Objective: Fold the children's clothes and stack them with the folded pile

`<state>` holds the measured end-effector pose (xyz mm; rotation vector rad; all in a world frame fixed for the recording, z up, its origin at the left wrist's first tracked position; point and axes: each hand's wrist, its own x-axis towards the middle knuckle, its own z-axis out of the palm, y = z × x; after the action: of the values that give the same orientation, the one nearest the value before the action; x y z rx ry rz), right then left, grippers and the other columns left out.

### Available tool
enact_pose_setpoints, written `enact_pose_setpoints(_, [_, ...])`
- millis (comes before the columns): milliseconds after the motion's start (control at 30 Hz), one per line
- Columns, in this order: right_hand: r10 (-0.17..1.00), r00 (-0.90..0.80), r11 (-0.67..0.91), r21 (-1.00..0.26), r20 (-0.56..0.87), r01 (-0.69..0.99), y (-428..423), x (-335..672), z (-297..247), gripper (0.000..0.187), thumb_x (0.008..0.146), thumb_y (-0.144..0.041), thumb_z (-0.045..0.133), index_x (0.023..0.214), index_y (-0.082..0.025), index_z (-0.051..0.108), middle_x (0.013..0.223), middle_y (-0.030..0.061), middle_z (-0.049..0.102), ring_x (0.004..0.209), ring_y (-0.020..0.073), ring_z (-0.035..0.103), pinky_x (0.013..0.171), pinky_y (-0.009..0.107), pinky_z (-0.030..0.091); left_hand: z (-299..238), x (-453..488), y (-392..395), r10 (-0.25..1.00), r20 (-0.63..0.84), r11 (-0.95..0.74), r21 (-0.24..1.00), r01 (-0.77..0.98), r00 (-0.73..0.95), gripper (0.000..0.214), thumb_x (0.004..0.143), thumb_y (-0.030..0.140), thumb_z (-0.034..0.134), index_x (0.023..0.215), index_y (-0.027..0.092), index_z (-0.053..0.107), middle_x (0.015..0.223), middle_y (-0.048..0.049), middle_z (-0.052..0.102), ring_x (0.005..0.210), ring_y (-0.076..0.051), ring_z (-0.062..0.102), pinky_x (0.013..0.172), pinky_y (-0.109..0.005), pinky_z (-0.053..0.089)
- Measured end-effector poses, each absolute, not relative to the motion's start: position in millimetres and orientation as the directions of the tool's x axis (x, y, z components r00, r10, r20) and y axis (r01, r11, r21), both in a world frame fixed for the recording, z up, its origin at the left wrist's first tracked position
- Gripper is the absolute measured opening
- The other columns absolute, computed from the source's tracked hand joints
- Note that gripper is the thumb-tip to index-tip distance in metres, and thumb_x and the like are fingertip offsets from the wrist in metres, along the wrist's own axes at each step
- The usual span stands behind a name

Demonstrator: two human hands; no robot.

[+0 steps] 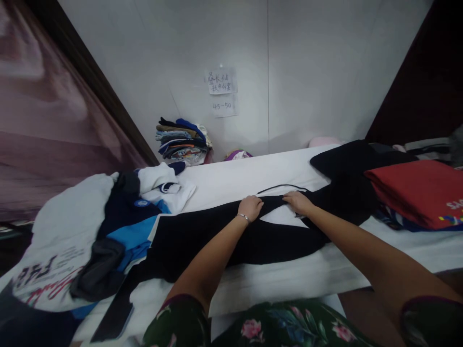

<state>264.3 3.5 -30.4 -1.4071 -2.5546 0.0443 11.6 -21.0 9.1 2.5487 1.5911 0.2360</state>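
The left hand [249, 208] and right hand [298, 202] sit close together on a black garment [275, 246], spread across the tabletop [253, 176]; I cannot tell if they grip it; folded red cloth [415, 193] lies right of the right hand; a blue-and-white garment [133, 231] lies heaped left of the left hand.

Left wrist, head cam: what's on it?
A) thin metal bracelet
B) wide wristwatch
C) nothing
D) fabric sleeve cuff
A. A thin metal bracelet circles the wrist just behind the left hand, which lies on the black garment; the forearm above it is bare.
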Motion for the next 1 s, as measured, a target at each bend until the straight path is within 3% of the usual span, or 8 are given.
enact_pose_setpoints(67, [0.857, -0.481, 0.508, -0.152, 0.186, 0.848, 4, 260, -27, 0.038, 0.074, -0.006, 0.046, 0.103, -0.013, 0.070, 0.113, 0.0133, 0.065, 0.108, 0.0257, 0.058, 0.096, 0.036, 0.040, 4, 8, -19, 0.909, 0.099, -0.415, 0.180, 0.892, 0.404, 0.037, 0.091, 0.038, 0.040, 0.121, 0.024, 0.055, 0.131, -0.0062, 0.053, 0.123, -0.022, 0.043, 0.103, -0.038, 0.031])
enact_pose_setpoints(167, [0.869, -0.445, 0.481, -0.160, 0.219, 0.862, 4, 241, -20, 0.042, 0.077, -0.009, 0.044, 0.111, -0.015, 0.066, 0.121, 0.0120, 0.061, 0.114, 0.0237, 0.054, 0.100, 0.035, 0.037, -11, 5, -21, 0.923, -0.005, -0.380, 0.149, 0.913, 0.385, 0.050, 0.089, 0.046, 0.041, 0.134, 0.025, 0.042, 0.146, -0.0071, 0.037, 0.136, -0.025, 0.026, 0.110, -0.046, 0.019])
enact_pose_setpoints(300, [0.839, -0.488, 0.538, -0.229, 0.240, 0.812, -4, 198, -19, 0.048, 0.089, -0.031, 0.041, 0.133, -0.016, 0.048, 0.142, 0.0115, 0.042, 0.134, 0.0245, 0.033, 0.108, 0.041, 0.027, -25, 4, -25, 0.913, -0.063, -0.395, 0.120, 0.911, 0.404, 0.056, 0.090, 0.048, 0.034, 0.139, 0.023, 0.036, 0.150, -0.0085, 0.029, 0.140, -0.026, 0.018, 0.112, -0.051, 0.010])
enact_pose_setpoints(467, [0.865, -0.497, 0.495, -0.281, 0.071, 0.822, -19, 172, -41, 0.061, 0.091, -0.051, 0.034, 0.141, -0.017, 0.036, 0.149, 0.0126, 0.029, 0.139, 0.0278, 0.021, 0.111, 0.050, 0.016, -27, 3, -23, 0.914, -0.120, -0.371, 0.147, 0.917, 0.388, 0.062, 0.089, 0.054, 0.029, 0.142, 0.022, 0.032, 0.153, -0.0084, 0.022, 0.141, -0.027, 0.014, 0.112, -0.052, 0.008])
enact_pose_setpoints(600, [0.872, -0.485, 0.483, -0.271, 0.063, 0.833, -22, 177, -51, 0.063, 0.091, -0.055, 0.028, 0.142, -0.018, 0.035, 0.150, 0.0114, 0.026, 0.140, 0.0263, 0.019, 0.111, 0.049, 0.014, -18, 1, -18, 0.910, -0.179, -0.337, 0.206, 0.919, 0.374, 0.066, 0.086, 0.057, 0.035, 0.142, 0.022, 0.031, 0.153, -0.0090, 0.020, 0.141, -0.026, 0.014, 0.112, -0.050, 0.011])
enact_pose_setpoints(733, [0.867, -0.494, 0.494, -0.260, 0.071, 0.830, -21, 180, -52, 0.064, 0.090, -0.056, 0.030, 0.142, -0.018, 0.034, 0.151, 0.0110, 0.026, 0.139, 0.0261, 0.019, 0.111, 0.049, 0.014, -5, -20, -24, 0.947, -0.064, -0.294, 0.214, 0.931, 0.314, 0.063, 0.087, 0.056, 0.038, 0.140, 0.023, 0.034, 0.153, -0.0084, 0.020, 0.141, -0.025, 0.013, 0.112, -0.049, 0.011])
enact_pose_setpoints(833, [0.866, -0.494, 0.498, -0.247, 0.083, 0.832, -22, 180, -53, 0.063, 0.090, -0.055, 0.030, 0.141, -0.019, 0.036, 0.150, 0.0110, 0.026, 0.139, 0.0261, 0.020, 0.111, 0.048, 0.015, -6, -50, -39, 0.976, 0.012, -0.217, 0.150, 0.965, 0.218, 0.063, 0.087, 0.059, 0.033, 0.139, 0.024, 0.037, 0.153, -0.0078, 0.021, 0.141, -0.026, 0.012, 0.112, -0.052, 0.006])
enact_pose_setpoints(1000, [0.868, -0.492, 0.492, -0.227, 0.061, 0.840, -21, 177, -51, 0.064, 0.090, -0.055, 0.028, 0.140, -0.016, 0.038, 0.150, 0.0114, 0.027, 0.139, 0.0256, 0.020, 0.111, 0.047, 0.015, -25, -84, -59, 0.991, -0.134, 0.016, 0.113, 0.993, -0.001, 0.073, 0.086, 0.065, 0.019, 0.142, 0.020, 0.033, 0.153, -0.0088, 0.022, 0.141, -0.026, 0.013, 0.111, -0.052, 0.012])
